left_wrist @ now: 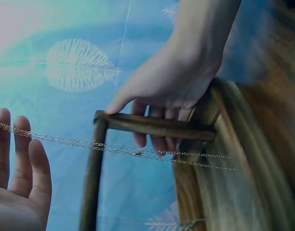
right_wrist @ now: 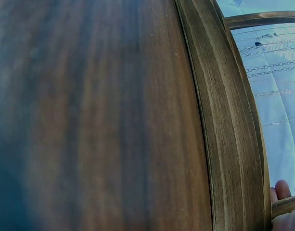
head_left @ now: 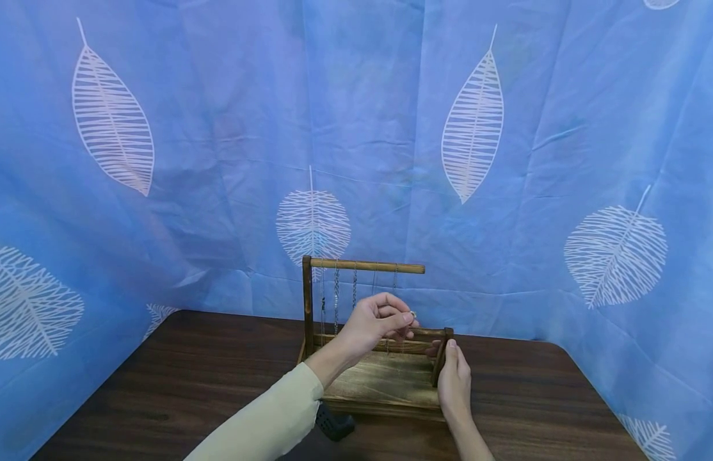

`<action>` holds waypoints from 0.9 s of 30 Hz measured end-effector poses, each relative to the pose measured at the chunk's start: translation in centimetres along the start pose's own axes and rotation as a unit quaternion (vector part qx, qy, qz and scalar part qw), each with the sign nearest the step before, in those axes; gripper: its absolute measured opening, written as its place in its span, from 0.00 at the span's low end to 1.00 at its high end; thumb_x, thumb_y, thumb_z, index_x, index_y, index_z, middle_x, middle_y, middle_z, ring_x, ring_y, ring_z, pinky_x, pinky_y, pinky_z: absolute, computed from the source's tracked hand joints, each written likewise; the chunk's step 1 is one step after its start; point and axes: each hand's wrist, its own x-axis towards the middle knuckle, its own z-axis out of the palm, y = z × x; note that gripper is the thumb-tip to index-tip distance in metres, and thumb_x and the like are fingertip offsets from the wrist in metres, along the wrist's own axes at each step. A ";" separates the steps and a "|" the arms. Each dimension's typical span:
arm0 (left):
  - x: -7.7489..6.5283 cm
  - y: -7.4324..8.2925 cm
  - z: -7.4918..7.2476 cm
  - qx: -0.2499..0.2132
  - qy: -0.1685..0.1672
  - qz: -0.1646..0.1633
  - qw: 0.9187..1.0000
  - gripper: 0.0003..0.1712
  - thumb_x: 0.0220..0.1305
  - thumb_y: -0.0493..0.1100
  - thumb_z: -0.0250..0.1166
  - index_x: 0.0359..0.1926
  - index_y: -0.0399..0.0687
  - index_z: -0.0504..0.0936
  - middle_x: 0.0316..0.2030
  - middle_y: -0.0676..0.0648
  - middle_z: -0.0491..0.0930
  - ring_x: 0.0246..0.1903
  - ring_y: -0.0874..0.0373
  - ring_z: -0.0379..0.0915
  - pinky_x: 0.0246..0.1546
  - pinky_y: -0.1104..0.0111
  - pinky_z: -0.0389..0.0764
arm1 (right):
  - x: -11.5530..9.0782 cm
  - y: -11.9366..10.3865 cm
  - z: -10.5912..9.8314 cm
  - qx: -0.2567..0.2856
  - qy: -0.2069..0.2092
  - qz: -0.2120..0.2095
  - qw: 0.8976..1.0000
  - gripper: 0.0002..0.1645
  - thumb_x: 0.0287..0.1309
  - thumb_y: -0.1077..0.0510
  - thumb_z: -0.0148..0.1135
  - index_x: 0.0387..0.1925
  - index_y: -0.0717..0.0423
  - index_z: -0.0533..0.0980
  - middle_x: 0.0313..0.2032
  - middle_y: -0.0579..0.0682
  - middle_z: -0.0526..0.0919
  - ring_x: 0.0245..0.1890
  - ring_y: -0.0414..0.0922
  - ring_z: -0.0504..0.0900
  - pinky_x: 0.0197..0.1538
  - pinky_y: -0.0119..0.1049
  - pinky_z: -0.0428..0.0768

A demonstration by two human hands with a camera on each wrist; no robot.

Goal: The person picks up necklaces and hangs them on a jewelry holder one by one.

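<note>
A wooden jewelry stand (head_left: 385, 384) sits on the table, with several chain necklaces (head_left: 336, 294) hanging from its upper bar (head_left: 368, 265). My left hand (head_left: 370, 323) is raised in front of the bar and pinches a thin gold-toned necklace between thumb and fingertips. In the left wrist view that necklace's doubled chain (left_wrist: 70, 141) stretches from my left fingers (left_wrist: 22, 178) across to the stand. My right hand (head_left: 456, 381) grips the short post at the stand's right end, its thumb on the near side. Some of the right fingers are hidden behind the post.
The dark wood table (head_left: 523, 384) extends to both sides of the stand. A black object (head_left: 335, 424) shows beneath my left forearm, in front of the stand's base. Behind the table hangs a blue curtain (head_left: 379, 128) with white leaf prints.
</note>
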 end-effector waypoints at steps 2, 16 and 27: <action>0.0 0.7 -0.3 0.004 0.009 0.006 1.000 0.07 0.70 0.34 0.65 0.46 0.36 0.80 0.39 0.41 0.87 0.35 0.53 0.84 0.46 0.45 0.82 | 0.0 0.0 0.1 0.003 0.003 -0.004 1.000 0.41 0.77 0.32 0.27 0.57 0.60 0.74 0.49 0.62 0.81 0.52 0.55 0.78 0.53 0.49 0.72; -0.5 3.6 -4.2 0.095 0.018 0.015 0.995 0.12 0.68 0.34 0.66 0.51 0.35 0.79 0.44 0.37 0.86 0.43 0.49 0.85 0.42 0.57 0.84 | 0.1 0.1 0.0 0.015 -0.006 -0.004 1.000 0.44 0.74 0.30 0.28 0.58 0.59 0.73 0.51 0.63 0.80 0.54 0.58 0.78 0.57 0.52 0.71; -0.8 5.9 -6.7 0.278 0.061 0.028 0.958 0.11 0.62 0.36 0.72 0.45 0.43 0.84 0.33 0.46 0.87 0.36 0.56 0.83 0.36 0.64 0.78 | 0.1 0.0 0.0 0.020 -0.008 -0.001 1.000 0.44 0.74 0.29 0.27 0.59 0.60 0.73 0.52 0.64 0.78 0.55 0.58 0.77 0.58 0.53 0.71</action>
